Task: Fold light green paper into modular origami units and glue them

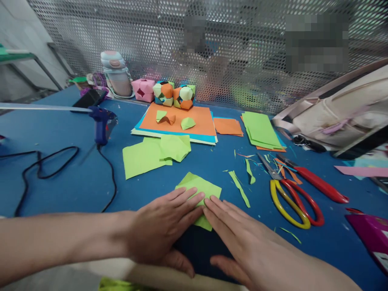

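I see the head view look forward and down from above a flat blue tabletop (75, 190), quite close to the bare left hand (160, 226) and bare right hand (242, 232) low in frame, facing an upright grey perforated metal screen (148, 36) farther off.

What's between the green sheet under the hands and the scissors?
Mainly two green paper strips, on the blue tabletop; shown in the head view.

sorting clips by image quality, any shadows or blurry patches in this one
Head view: dark shadow on the blue table between the left hand and right hand; head view: two pixelated patches over the perforated panel; head view: scissors fairly sharp.
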`<action>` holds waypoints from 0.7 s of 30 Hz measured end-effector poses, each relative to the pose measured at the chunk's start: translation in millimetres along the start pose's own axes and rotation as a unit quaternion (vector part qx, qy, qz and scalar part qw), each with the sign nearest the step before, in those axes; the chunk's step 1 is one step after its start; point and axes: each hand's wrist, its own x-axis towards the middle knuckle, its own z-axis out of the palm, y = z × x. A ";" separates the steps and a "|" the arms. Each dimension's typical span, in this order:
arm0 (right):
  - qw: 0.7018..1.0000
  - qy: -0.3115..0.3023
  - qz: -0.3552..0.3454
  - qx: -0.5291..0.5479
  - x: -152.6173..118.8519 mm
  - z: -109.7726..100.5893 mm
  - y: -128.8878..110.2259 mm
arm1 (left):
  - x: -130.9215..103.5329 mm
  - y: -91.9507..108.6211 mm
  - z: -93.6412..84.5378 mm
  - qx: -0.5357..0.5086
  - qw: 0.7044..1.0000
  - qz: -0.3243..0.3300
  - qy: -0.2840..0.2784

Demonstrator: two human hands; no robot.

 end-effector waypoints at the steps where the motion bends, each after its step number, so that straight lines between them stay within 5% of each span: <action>1: 1.000 0.002 0.003 -0.005 -0.7 -1.1 -1.8 | 0.1 0.4 -1.1 0.000 1.000 -0.002 -0.008; 8: 1.000 0.010 -0.012 -0.012 -6.4 -2.0 0.7 | -1.8 -1.0 -3.7 -0.023 0.999 -0.010 -0.020; 14: 0.998 0.001 -0.032 0.045 -7.9 -22.5 23.8 | -1.4 -2.1 -4.1 -0.061 0.997 -0.018 -0.044; 21: 0.970 0.092 0.179 0.138 34.9 -14.2 43.0 | -1.2 -1.4 -5.7 -0.076 0.996 -0.017 -0.036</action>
